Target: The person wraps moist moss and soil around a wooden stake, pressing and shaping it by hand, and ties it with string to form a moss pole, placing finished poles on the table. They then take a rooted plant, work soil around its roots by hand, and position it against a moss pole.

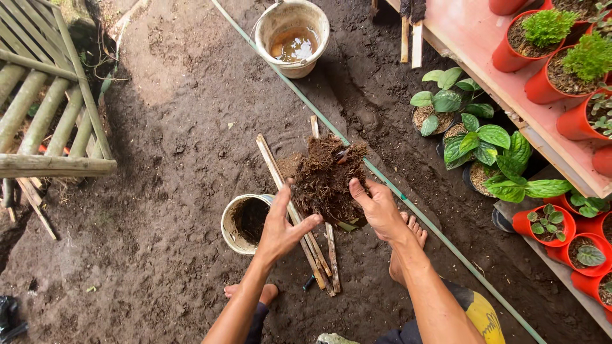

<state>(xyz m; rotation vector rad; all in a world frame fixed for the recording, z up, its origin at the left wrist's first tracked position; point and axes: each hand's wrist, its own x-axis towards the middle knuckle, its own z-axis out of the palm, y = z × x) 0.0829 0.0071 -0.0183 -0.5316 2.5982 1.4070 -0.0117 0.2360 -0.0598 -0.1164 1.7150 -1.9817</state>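
A dark, fibrous clump of roots and soil is held up between both hands above the dirt ground. My left hand presses its left lower side with the fingers spread. My right hand grips its right lower edge. Directly below and to the left stands a small whitish pot partly filled with dark soil. Several thin wooden sticks lie on the ground under the clump. My bare feet show near the bottom.
A whitish bucket of brown water stands at the top. A green hose crosses the ground diagonally. Red pots with plants fill pink shelves at right, dark pots of green leafy plants below. A bamboo bench stands at left.
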